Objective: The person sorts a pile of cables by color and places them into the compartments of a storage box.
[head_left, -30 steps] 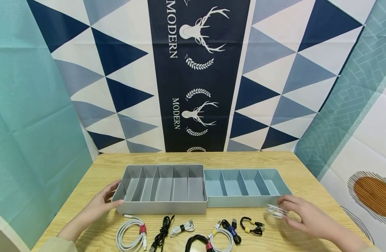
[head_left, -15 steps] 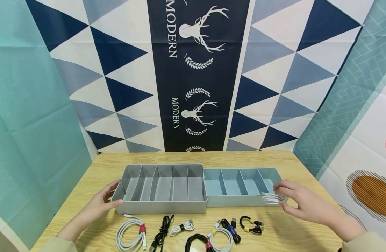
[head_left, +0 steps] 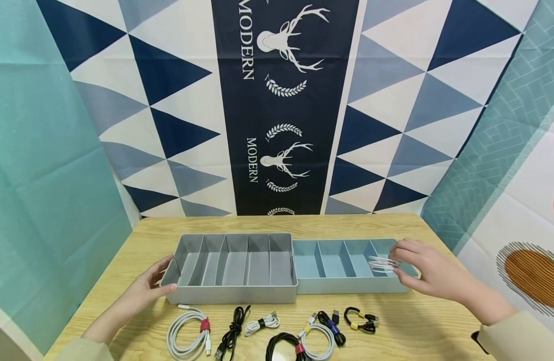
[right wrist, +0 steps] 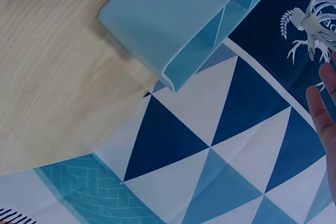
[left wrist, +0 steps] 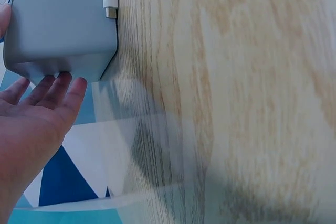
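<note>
Cloth printed with navy, grey-blue and white triangles (head_left: 182, 133) hangs behind a pale wood-grain surface (head_left: 421, 331). Since half a second ago, your right hand (head_left: 430, 268) has moved farther in, from beside the front wall of the smooth pale-blue tray (head_left: 331, 286) to over its right end, bringing along the thin-stranded white cable bundle (head_left: 381, 264). Its fingers are nearly together, pinching that bundle at one side. From this angle you cannot fairly tell how high the loops hang above the flat dividers. Your left hand (head_left: 148, 285) stays put, thumb spread wide from relaxed fingers that touch the end of the matte grey box (head_left: 232, 296). Nearer you lie other cables, including a round white coil (head_left: 170, 337) with a red strap (head_left: 204, 325) and an elongated black bundle (head_left: 234, 329).
</note>
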A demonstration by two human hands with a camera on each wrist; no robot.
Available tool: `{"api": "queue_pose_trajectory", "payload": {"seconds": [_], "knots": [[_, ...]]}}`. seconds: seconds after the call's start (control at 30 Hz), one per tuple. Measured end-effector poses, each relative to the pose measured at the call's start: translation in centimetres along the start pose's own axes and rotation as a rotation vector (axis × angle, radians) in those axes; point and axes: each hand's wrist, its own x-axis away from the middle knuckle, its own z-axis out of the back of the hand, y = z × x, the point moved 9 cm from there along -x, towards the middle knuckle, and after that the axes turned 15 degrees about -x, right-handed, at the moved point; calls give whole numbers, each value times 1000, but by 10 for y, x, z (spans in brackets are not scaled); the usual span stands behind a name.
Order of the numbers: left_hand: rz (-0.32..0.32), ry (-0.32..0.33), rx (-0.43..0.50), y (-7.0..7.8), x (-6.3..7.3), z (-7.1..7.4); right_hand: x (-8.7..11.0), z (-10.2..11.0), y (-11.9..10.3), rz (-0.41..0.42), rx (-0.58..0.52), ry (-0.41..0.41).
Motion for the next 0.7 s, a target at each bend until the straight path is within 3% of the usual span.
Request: {"api": "queue_pose_trajectory", "payload": {"seconds": [0.5, 0.7], "knots": [[-9, 2, 10, 1, -1, 1, -29, -6, 7, -14, 46, -57], [0, -6, 3, 0, 0, 0, -40, -9, 6, 21, 27, -48]]}}
